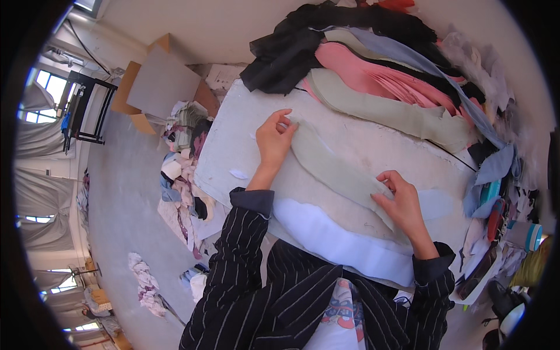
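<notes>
A curved pale green fabric piece (335, 169) stretches slantwise across the light-topped table (233, 140) between my hands. My left hand (275, 140) pinches its far left end between thumb and fingers. Toward the right, my right hand (400, 201) grips the other end with thumb and fingertips. A wavy-edged white fabric strip (344, 239) lies along the near table edge, below the green piece. Beyond my hands rests a layered pile of similar pale green pieces (379, 114), with a stack of pink fabric pieces (373, 70) behind it.
Black fabric (280, 61) is heaped at the table's far side. Blue-grey cloth (493, 175) and other items crowd the right edge. Cloth scraps (181, 169) pile up left of the table, near an open cardboard box (160, 76). More scraps (144, 283) lie on the floor.
</notes>
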`<control>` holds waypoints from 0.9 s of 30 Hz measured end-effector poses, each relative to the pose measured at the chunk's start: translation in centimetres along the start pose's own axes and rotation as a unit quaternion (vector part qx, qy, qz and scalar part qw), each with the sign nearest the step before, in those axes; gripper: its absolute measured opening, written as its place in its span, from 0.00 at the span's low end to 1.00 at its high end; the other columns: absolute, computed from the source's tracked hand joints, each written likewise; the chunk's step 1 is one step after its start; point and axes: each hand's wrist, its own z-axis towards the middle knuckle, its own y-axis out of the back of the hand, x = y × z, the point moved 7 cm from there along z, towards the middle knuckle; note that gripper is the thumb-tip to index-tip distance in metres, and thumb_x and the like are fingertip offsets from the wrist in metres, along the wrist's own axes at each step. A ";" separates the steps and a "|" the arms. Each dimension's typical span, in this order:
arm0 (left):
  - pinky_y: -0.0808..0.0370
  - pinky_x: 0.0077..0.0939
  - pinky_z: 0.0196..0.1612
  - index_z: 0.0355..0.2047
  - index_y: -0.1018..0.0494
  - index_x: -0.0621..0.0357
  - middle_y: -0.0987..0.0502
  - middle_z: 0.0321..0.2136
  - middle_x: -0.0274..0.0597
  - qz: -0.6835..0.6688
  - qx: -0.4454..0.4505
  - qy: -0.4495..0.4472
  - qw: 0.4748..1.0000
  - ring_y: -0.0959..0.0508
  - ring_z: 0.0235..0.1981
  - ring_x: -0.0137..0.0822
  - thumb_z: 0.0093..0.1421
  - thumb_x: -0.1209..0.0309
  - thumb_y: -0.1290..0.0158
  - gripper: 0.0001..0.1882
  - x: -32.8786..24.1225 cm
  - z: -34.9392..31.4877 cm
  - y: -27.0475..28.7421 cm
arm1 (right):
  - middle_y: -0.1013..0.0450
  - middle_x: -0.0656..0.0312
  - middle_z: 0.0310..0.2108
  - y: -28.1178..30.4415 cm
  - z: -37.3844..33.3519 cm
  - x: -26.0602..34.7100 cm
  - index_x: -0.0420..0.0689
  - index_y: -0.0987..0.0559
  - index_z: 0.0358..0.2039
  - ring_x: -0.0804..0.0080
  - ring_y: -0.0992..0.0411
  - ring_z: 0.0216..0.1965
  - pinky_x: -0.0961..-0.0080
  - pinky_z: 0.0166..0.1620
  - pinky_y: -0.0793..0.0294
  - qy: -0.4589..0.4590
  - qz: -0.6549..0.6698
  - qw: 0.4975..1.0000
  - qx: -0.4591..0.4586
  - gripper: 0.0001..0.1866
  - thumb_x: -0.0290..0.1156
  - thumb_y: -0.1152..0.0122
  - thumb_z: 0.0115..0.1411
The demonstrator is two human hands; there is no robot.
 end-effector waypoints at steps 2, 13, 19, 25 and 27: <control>0.28 0.31 0.48 0.51 0.25 0.54 0.22 0.44 0.43 0.088 -0.051 -0.159 0.982 0.23 0.43 0.38 0.57 0.75 0.41 0.20 -1.9 -0.9 0.0 | 0.25 0.57 0.27 -0.1 0.1 0.4 0.42 0.26 0.41 0.69 0.29 0.28 0.76 0.37 0.29 -0.006 0.013 1.000 0.001 0.19 0.26 0.32 0.49; 0.63 0.58 0.69 0.68 0.41 0.45 0.54 0.71 0.50 0.311 0.165 -0.281 0.893 0.55 0.72 0.49 0.67 0.49 0.55 0.32 -2.6 -3.5 -5.8 | 0.23 0.52 0.28 1.0 -1.0 -0.2 0.47 0.27 0.44 0.51 0.25 0.30 0.63 0.34 0.28 0.006 -0.063 0.998 -0.018 0.20 0.29 0.32 0.50; 0.64 0.61 0.68 0.68 0.41 0.46 0.54 0.71 0.52 0.322 0.158 -0.293 0.886 0.56 0.72 0.53 0.65 0.46 0.54 0.34 -4.4 -5.0 -6.3 | 0.23 0.52 0.29 0.7 -0.8 -0.2 0.49 0.27 0.45 0.51 0.25 0.29 0.62 0.33 0.28 0.030 -0.088 0.995 -0.025 0.20 0.30 0.31 0.50; 0.63 0.62 0.68 0.67 0.40 0.48 0.54 0.70 0.54 0.329 0.228 -0.317 0.860 0.57 0.72 0.54 0.61 0.42 0.51 0.39 -4.7 -5.8 -7.2 | 0.23 0.50 0.30 1.5 -2.3 0.7 0.49 0.27 0.48 0.49 0.25 0.31 0.61 0.36 0.27 -0.018 -0.038 0.998 0.037 0.23 0.31 0.31 0.50; 0.63 0.63 0.68 0.67 0.40 0.48 0.54 0.70 0.54 0.335 0.230 -0.320 0.856 0.57 0.72 0.54 0.59 0.39 0.50 0.42 -4.7 -5.9 -7.2 | 0.23 0.49 0.29 1.8 -2.7 0.4 0.48 0.28 0.49 0.48 0.24 0.31 0.60 0.36 0.27 -0.003 -0.061 0.998 0.028 0.25 0.31 0.31 0.50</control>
